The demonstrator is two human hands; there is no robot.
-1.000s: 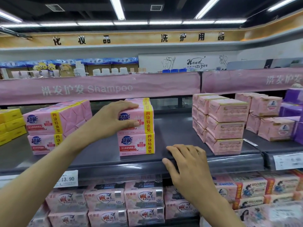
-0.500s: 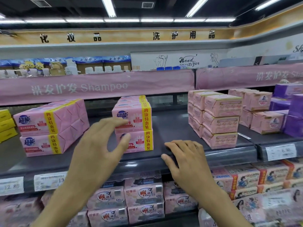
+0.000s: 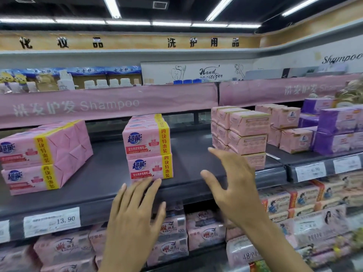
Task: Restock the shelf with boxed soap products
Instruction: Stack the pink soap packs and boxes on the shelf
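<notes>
Two pink soap packs with yellow bands sit stacked (image 3: 148, 148) in the middle of the dark grey shelf (image 3: 102, 185). A second, wider stack of the same pink packs (image 3: 43, 156) stands at the shelf's left. My left hand (image 3: 135, 211) hovers in front of the shelf edge just below the middle stack, fingers straight and spread, holding nothing. My right hand (image 3: 233, 185) is raised above the shelf edge to the right of that stack, fingers spread, empty.
Stacked pink boxes (image 3: 243, 134) fill the shelf's right part, with more pink boxes (image 3: 288, 130) and purple packs (image 3: 337, 132) beyond. Bare shelf lies between the stacks. A price tag 13.90 (image 3: 52, 221) is on the rail. The lower shelf (image 3: 172, 238) is packed with pink soap packs.
My left hand let go of the top pack of the middle stack and drew back toward me. My right hand lifted off the shelf edge and opened wide. The view shifted slightly right.
</notes>
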